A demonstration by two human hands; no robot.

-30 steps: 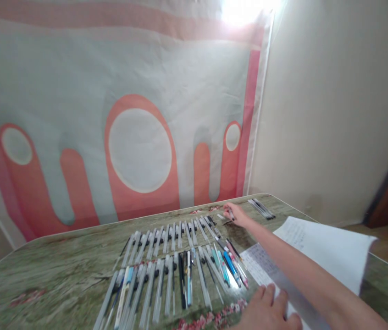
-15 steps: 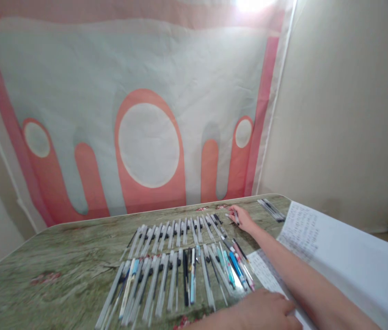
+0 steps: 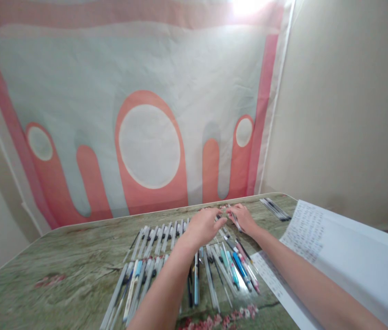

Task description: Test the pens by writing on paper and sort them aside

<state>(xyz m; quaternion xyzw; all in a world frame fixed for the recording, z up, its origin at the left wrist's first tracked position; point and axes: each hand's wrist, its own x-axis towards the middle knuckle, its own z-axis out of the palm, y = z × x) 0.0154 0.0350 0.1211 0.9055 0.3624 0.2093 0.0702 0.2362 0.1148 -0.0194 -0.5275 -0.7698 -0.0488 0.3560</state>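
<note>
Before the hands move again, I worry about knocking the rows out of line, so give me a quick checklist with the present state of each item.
1. Right hand has a pen in its grip: ok, a pen lies under its fingers.
2. Left hand is empty: cannot tell, it is palm down over the far row of pens.
3. Near row of pens lies in line: ok, though the left forearm covers part of it.
4. Written paper lies apart from the rows: ok.
5. Small bunch of pens at the far right corner untouched: ok.
</note>
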